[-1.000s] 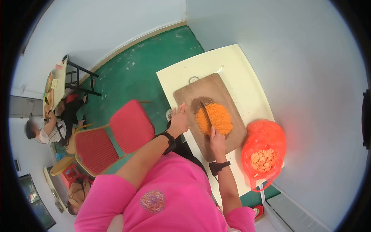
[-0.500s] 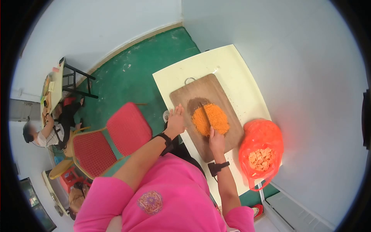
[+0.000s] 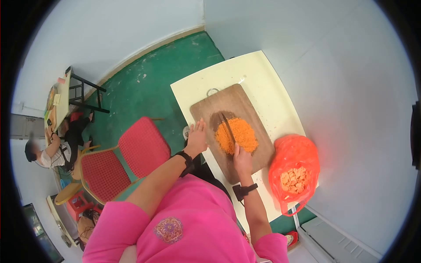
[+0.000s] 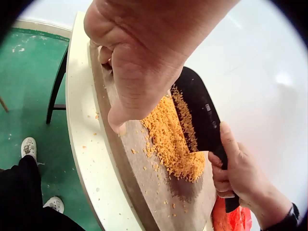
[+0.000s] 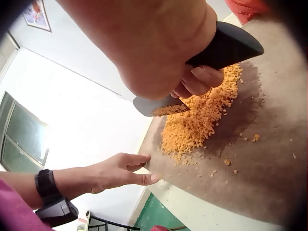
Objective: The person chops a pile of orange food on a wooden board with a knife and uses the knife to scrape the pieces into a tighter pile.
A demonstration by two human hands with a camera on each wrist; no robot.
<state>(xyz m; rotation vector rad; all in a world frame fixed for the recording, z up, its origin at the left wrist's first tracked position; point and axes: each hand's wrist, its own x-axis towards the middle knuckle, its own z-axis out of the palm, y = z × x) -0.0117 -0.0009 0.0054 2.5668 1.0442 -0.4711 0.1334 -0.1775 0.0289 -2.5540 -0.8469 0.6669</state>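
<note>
My right hand (image 3: 242, 161) grips the black handle of a kitchen knife (image 4: 199, 108), whose broad dark blade stands in a heap of finely chopped orange bits (image 3: 246, 135). Orange crumbs cling to the side of the blade in the left wrist view. Under the heap lies a wooden cutting board (image 3: 234, 95) with a metal ring at its far end. My left hand (image 3: 198, 136) rests at the board's left edge, its fingers extended and holding nothing. Loose crumbs are scattered on the board around the heap.
A red plastic bag (image 3: 294, 151) holding pale orange pieces stands right of the board on the cream table (image 3: 193, 85). The wall (image 3: 351, 109) rises close on the right. Red chairs (image 3: 144, 140) stand to the left; a seated person (image 3: 55, 151) is farther off.
The knife shifts slightly within the orange heap, its blade now a little farther left than half a second ago. My left hand stays at the board's edge. The whole view drifts slightly.
</note>
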